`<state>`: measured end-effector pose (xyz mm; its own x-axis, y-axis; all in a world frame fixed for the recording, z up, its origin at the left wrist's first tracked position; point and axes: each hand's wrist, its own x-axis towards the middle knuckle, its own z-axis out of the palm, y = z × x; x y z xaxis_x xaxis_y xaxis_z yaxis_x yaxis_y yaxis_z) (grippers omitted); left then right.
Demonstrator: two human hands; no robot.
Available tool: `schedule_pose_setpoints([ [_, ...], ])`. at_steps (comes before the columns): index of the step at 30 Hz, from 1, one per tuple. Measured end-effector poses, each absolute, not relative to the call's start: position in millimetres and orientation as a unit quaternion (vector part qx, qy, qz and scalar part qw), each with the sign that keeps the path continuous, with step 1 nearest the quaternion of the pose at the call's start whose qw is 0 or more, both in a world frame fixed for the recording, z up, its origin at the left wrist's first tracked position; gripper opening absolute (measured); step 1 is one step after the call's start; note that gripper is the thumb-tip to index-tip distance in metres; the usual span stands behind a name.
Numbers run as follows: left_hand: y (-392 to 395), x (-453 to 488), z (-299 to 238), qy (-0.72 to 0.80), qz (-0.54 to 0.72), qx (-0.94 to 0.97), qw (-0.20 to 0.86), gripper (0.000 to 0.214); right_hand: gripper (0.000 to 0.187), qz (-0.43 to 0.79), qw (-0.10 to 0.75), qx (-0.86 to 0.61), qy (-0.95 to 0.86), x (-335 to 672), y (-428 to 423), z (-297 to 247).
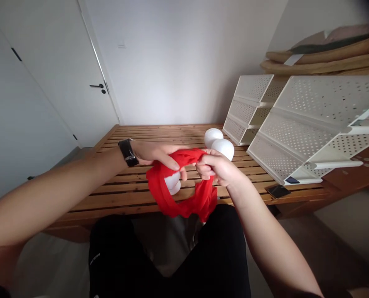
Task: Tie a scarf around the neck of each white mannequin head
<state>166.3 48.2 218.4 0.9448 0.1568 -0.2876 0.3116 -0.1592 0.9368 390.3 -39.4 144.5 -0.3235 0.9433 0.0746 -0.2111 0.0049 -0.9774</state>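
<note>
My left hand (155, 155) and right hand (215, 167) are both clenched on the red cloth (184, 158), bunching it between them. Held this way, the thin fabric seems gathered at the top, so it hangs in a loop below my grip. Just under my left hand, a white ball (172, 183) shows through that loop, partly covered by the cloth; I cannot tell what supports it. Just beyond my right hand, two more balls (219, 142) sit touching on the slatted table (159, 134), seemingly set aside from my work. Farther right lean perforated white racks (311, 124), and beyond them all stands a door (56, 70).
</note>
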Motion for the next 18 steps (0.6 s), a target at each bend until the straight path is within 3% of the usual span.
schedule_pose_setpoints([
  [3, 44.3, 159.6, 196.5, 0.114, -0.069, 0.723, 0.678, 0.045, 0.005, 0.615, 0.457, -0.333, -0.549, 390.0, -34.9, 150.5],
  [6, 44.0, 158.9, 200.6, 0.141, -0.034, 0.744, 0.653, 0.034, 0.012, 0.578, 0.418, -0.347, -0.609, 396.4, -34.5, 159.0],
  [10, 53.2, 161.3, 250.4, 0.195, 0.018, 0.784, 0.590, 0.019, 0.040, 0.508, 0.340, -0.355, -0.707, 398.4, -30.8, 165.4],
  [13, 55.9, 169.9, 302.4, 0.206, 0.016, 0.837, 0.506, 0.025, 0.054, 0.452, 0.331, -0.325, -0.761, 382.0, -21.4, 168.0],
  [18, 43.5, 190.4, 375.1, 0.165, 0.063, 0.903, 0.391, 0.037, 0.037, 0.457, 0.378, -0.256, -0.763, 347.3, -7.7, 182.5],
])
